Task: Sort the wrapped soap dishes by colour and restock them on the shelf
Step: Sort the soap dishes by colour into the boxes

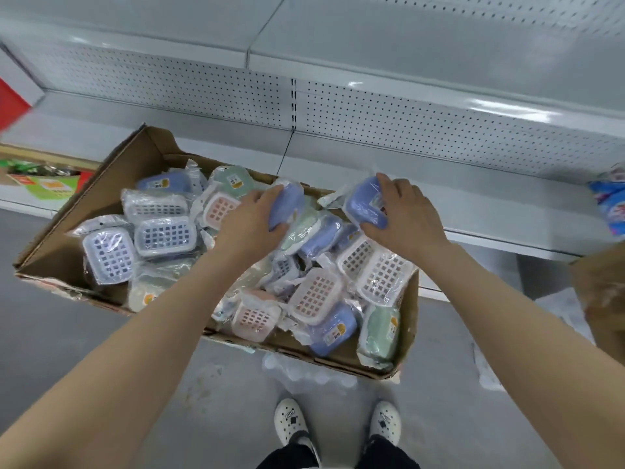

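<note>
Soap dishes [164,235], clear-wrapped, blue, pink, green, heaped in cardboard box [50,245]. Left hand [250,221] fingers curl round one blue dish [287,203]; right hand [406,218] fingers clamp second blue dish [363,204]. White shelf [439,184] runs wide past box's far rim.

Grey floor [67,333], scuffed pale in patches. Pair of white clogs [290,422] at bottom centre, toes forward; black trouser legs [291,456] above them. Crumpled clear plastic [304,370] on the floor just ahead of the clogs. Far left: red panel [10,103], and green-and-orange packaged goods [50,189]. Far right: blue-and-white packets [612,204]; blurred brown cardboard [602,282] below.
</note>
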### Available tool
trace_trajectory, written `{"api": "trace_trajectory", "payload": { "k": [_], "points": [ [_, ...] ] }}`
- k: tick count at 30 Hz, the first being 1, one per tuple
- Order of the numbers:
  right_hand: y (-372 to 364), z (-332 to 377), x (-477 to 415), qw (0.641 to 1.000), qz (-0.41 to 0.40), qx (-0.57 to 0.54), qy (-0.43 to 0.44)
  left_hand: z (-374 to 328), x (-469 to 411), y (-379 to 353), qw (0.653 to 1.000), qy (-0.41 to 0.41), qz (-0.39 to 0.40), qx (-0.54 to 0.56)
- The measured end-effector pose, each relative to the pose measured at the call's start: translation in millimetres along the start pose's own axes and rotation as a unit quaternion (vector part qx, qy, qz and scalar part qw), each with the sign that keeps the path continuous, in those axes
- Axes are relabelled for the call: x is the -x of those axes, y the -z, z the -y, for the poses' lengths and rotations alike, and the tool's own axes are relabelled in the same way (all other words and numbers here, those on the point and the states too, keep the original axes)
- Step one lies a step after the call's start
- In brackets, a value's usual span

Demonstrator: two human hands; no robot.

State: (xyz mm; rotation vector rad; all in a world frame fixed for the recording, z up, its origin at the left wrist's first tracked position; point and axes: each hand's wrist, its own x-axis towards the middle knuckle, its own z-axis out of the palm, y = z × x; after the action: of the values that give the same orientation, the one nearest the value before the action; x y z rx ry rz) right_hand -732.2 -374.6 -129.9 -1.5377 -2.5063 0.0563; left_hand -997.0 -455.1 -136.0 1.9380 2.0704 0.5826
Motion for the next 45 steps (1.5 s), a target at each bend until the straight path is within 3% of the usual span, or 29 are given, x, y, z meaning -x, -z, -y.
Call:
{"api": "trace_trajectory", "payload": {
  "k": [11,18,24,32,45],
  "points": [
    [84.1,-186.6,120.3,0.988,-0.119,0.005,-0.101,-213.2,-39.2,-57.5,0.992,-0.130,0.002,0.010],
    [127.7,-354.2,228.4,0.973,-0.130,0.026,-0.187,-399.3,-50.8,-153.1,0.974,-0.209,0.054,0.063],
    [151.2,-474.8,297.5,0.959,-0.118,0.028,-0.254,-514.0,-49.7,-221.0,0.962,-0.241,0.092,0.093],
    [132.0,-585.8,309.4,0.953,-0.057,0.030,-0.295,-583.6,-101.1,-301.3,0.955,-0.268,0.110,0.064],
    [36.0,-689.5,234.2,0.968,0.175,0.040,-0.172,-611.7,-181.1,-376.2,0.969,-0.220,0.110,-0.007]
  ]
}}
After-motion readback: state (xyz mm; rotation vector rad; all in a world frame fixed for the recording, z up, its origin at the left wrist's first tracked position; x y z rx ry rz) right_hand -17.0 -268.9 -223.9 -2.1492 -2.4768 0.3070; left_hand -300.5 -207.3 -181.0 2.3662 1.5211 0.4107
